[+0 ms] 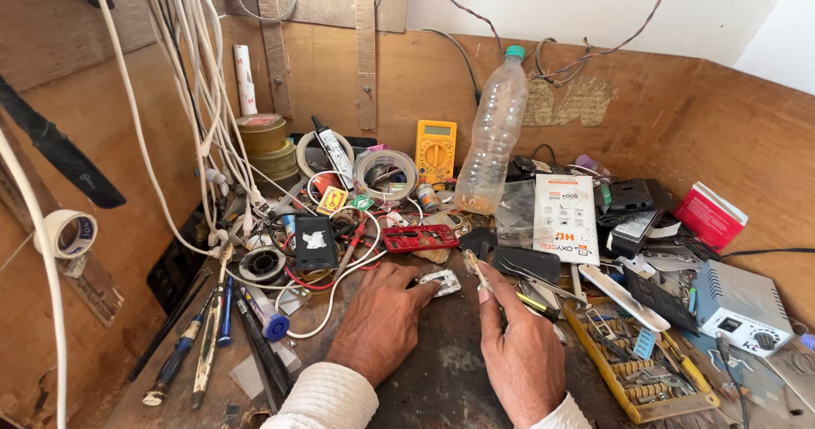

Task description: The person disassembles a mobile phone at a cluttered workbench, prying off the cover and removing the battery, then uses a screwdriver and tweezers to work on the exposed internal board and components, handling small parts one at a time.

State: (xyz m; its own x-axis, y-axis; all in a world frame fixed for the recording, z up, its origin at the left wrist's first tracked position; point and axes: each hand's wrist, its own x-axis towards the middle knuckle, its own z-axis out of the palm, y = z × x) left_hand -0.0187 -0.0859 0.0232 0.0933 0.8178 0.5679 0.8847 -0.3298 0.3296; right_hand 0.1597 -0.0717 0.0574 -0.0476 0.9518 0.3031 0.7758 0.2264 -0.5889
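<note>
My left hand (380, 320) rests on the dark bench top, its fingertips touching a small silvery metal part (441, 283) and holding it flat. My right hand (519, 353) sits just right of it, pinching a thin pale tool (474, 268) between thumb and forefinger, the tip pointing up and left near the small part. Both sleeves are white ribbed knit.
A clear plastic bottle (491, 132) and a yellow multimeter (435, 151) stand at the back. Tape rolls (385, 173), white cables (204, 106), a red frame (418, 238), screwdrivers (199, 336), a yellow tray of bits (638, 370) and a grey power unit (740, 306) crowd the bench.
</note>
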